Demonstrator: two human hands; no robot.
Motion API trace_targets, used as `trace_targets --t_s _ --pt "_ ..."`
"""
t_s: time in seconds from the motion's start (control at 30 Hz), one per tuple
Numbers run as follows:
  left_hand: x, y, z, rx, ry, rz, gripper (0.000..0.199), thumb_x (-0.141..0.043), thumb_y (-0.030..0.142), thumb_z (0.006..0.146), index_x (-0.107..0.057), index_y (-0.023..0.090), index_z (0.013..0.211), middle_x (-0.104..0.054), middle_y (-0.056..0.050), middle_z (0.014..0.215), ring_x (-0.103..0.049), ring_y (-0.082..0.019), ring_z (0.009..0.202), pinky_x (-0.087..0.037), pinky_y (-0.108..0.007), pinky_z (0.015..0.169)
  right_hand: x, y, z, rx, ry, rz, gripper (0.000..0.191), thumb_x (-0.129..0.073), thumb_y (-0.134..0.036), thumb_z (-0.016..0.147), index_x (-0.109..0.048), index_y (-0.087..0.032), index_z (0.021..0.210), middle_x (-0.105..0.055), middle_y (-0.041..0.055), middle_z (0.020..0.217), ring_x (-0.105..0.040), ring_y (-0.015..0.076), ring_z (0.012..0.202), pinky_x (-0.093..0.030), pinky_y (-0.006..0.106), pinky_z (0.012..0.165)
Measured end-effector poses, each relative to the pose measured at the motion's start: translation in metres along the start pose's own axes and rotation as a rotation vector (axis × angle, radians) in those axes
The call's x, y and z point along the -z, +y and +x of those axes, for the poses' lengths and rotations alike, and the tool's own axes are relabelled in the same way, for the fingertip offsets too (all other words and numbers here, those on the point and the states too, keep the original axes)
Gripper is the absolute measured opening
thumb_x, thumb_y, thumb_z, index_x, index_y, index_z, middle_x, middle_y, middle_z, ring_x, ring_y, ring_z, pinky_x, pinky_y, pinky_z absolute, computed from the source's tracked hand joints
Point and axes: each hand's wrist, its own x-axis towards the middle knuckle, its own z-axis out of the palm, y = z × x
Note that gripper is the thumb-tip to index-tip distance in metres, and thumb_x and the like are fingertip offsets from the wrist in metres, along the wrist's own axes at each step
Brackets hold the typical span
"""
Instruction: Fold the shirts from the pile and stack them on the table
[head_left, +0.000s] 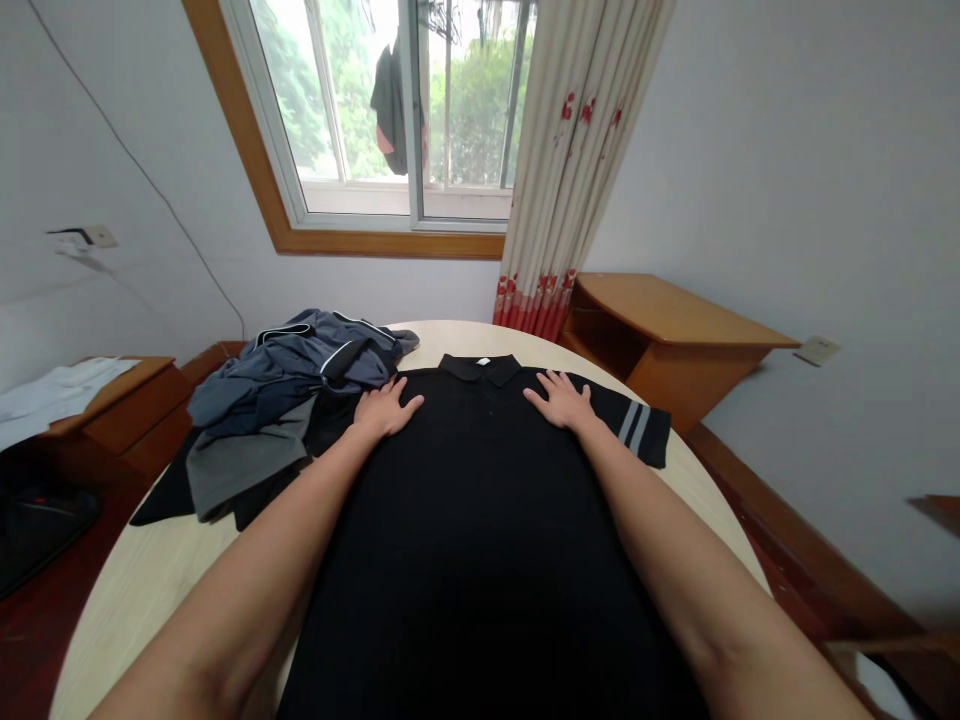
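A black polo shirt (pixel 480 480) lies spread out, collar at the far side, on a round pale wooden table (pixel 720 500). Two grey stripes cross its sleeve on the right. My left hand (pixel 384 410) rests with fingers apart on the shirt's left shoulder, beside the clothes pile. On the right shoulder lies my right hand (pixel 564 402), flat, its fingers spread. Neither hand grips the cloth. The left sleeve is largely hidden by my hand and the pile.
A heap of grey, blue and black clothes (pixel 292 370) covers the table's back left. Beyond the table stand a wooden desk (pixel 675 310) at right, a patterned curtain (pixel 574 150) and a window. A low cabinet (pixel 142 410) with white cloth is at left.
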Motion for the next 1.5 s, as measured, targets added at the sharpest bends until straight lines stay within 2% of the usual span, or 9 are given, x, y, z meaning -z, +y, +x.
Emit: trace_targets --t_s 0.23,0.43,0.57,0.73,0.87,0.97,1.17,1.33,1.5 --pt "0.009 0.046 -0.023 0.008 0.019 0.081 0.067 -0.023 0.052 0.101 -0.037 0.018 0.157 -0.023 -0.014 0.167 -0.026 -0.041 0.150 -0.020 -0.063 0.118 0.009 -0.051 -0.016 0.117 0.048 -0.023 0.072 -0.024 -0.063 0.102 -0.036 -0.019 0.157 -0.021 0.0099 0.167 -0.012 0.0326 0.155 -0.001 0.065 0.121" --pt "-0.004 0.081 -0.033 -0.085 -0.062 -0.034 0.072 -0.019 0.064 0.099 -0.032 0.027 0.159 -0.018 -0.008 0.169 -0.013 -0.038 0.155 -0.016 -0.072 0.116 -0.002 -0.097 -0.039 0.172 -0.087 0.080 0.081 -0.024 -0.071 0.099 -0.027 -0.020 0.161 -0.015 0.0093 0.169 -0.010 0.0334 0.155 -0.007 0.066 0.120" --pt "-0.007 0.058 -0.020 -0.041 -0.046 0.034 0.075 -0.017 0.067 0.098 -0.028 0.028 0.161 -0.014 -0.004 0.170 -0.009 -0.034 0.156 -0.012 -0.069 0.119 -0.006 -0.083 -0.035 0.149 -0.072 0.067 0.086 -0.022 -0.079 0.095 -0.027 -0.024 0.161 -0.013 0.0064 0.169 -0.007 0.0316 0.156 -0.004 0.065 0.121" --pt "0.000 0.021 0.002 -0.001 -0.052 0.065 0.075 -0.016 0.066 0.099 -0.026 0.027 0.162 -0.013 -0.004 0.170 -0.015 -0.032 0.155 -0.023 -0.061 0.120 0.000 -0.030 -0.021 -0.011 -0.027 -0.002 0.081 -0.018 -0.072 0.099 -0.025 -0.021 0.162 -0.014 0.0070 0.169 -0.010 0.0309 0.156 -0.009 0.062 0.122" --pt "0.004 0.023 0.007 0.021 -0.063 0.070 0.073 -0.017 0.061 0.100 -0.026 0.024 0.162 -0.013 -0.006 0.170 -0.017 -0.031 0.155 -0.025 -0.059 0.120 0.010 -0.001 -0.018 -0.169 0.030 -0.062 0.074 -0.019 -0.062 0.102 -0.030 -0.016 0.160 -0.021 0.0125 0.167 -0.018 0.0333 0.153 -0.014 0.064 0.120" --pt "0.003 0.051 -0.003 0.020 -0.036 0.085 0.068 -0.019 0.052 0.102 -0.030 0.020 0.160 -0.015 -0.007 0.169 -0.014 -0.032 0.155 -0.019 -0.063 0.120 0.012 -0.014 -0.023 -0.164 0.080 -0.098 0.069 -0.022 -0.054 0.104 -0.034 -0.013 0.158 -0.027 0.0150 0.165 -0.021 0.0339 0.152 -0.014 0.062 0.120" --pt "-0.011 0.096 -0.029 -0.179 -0.052 -0.008 0.071 -0.019 0.060 0.101 -0.029 0.022 0.161 -0.016 -0.005 0.169 -0.012 -0.030 0.156 -0.013 -0.064 0.121 -0.004 -0.073 -0.042 0.113 -0.015 0.019 0.073 -0.024 -0.064 0.102 -0.032 -0.020 0.159 -0.020 0.0089 0.168 -0.016 0.0308 0.154 -0.014 0.060 0.122" --pt "-0.010 0.061 -0.013 -0.088 -0.045 0.022 0.074 -0.018 0.065 0.099 -0.027 0.026 0.161 -0.014 -0.003 0.169 -0.009 -0.030 0.156 -0.011 -0.062 0.122 -0.008 -0.055 -0.039 0.072 -0.011 0.021 0.077 -0.021 -0.070 0.099 -0.029 -0.023 0.161 -0.016 0.0060 0.169 -0.011 0.0300 0.156 -0.010 0.060 0.122" --pt "-0.005 0.031 0.013 -0.019 -0.049 0.036 0.076 -0.018 0.069 0.097 -0.026 0.028 0.162 -0.012 -0.001 0.170 -0.010 -0.032 0.156 -0.022 -0.062 0.120 -0.002 -0.022 -0.017 -0.003 -0.008 -0.011 0.079 -0.020 -0.070 0.100 -0.027 -0.021 0.161 -0.015 0.0064 0.169 -0.011 0.0290 0.156 -0.011 0.060 0.123"
